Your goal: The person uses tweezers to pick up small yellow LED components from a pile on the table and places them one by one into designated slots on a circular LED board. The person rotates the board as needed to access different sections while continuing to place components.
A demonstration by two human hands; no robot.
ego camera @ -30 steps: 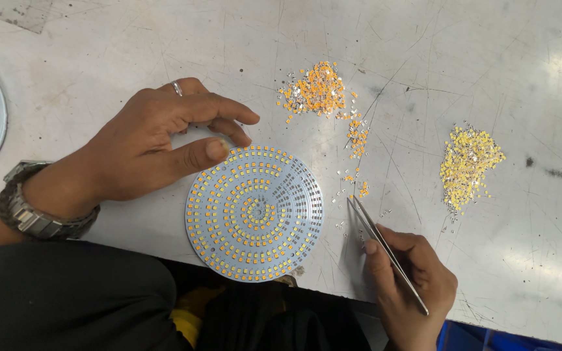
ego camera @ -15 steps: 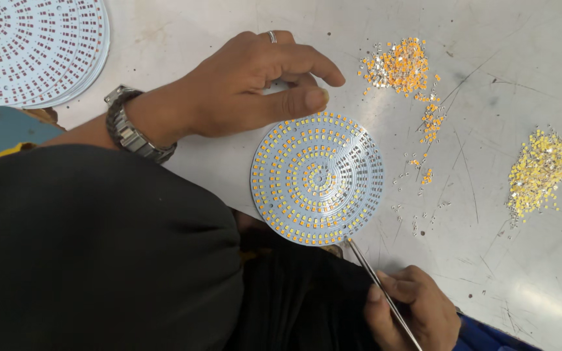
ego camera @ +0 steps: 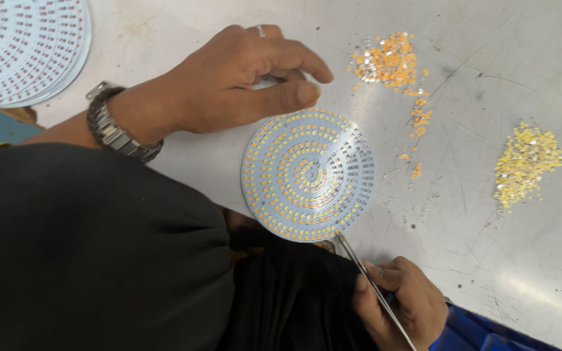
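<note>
A round white circuit disc [ego camera: 308, 174] covered in rings of small yellow and orange chips lies on the grey table [ego camera: 229, 26], overhanging its near edge. My left hand [ego camera: 242, 78], with a ring and a metal wristwatch [ego camera: 115, 133], rests on the table just above the disc, thumb tip near the disc's top rim, fingers curled, holding nothing I can see. My right hand [ego camera: 401, 305] grips metal tweezers [ego camera: 359, 266] whose tips touch the disc's lower right rim.
A pile of orange chips [ego camera: 385, 62] lies above the disc, trailing down toward it. A pile of yellow chips [ego camera: 525, 162] sits at the right. A stack of similar round discs [ego camera: 27, 45] is at top left. Dark clothing fills the lower left.
The view has shifted so everything sits further right and lower. The tweezers' tips have gone from right of the disc to its lower rim. My left hand stays by the disc's top.
</note>
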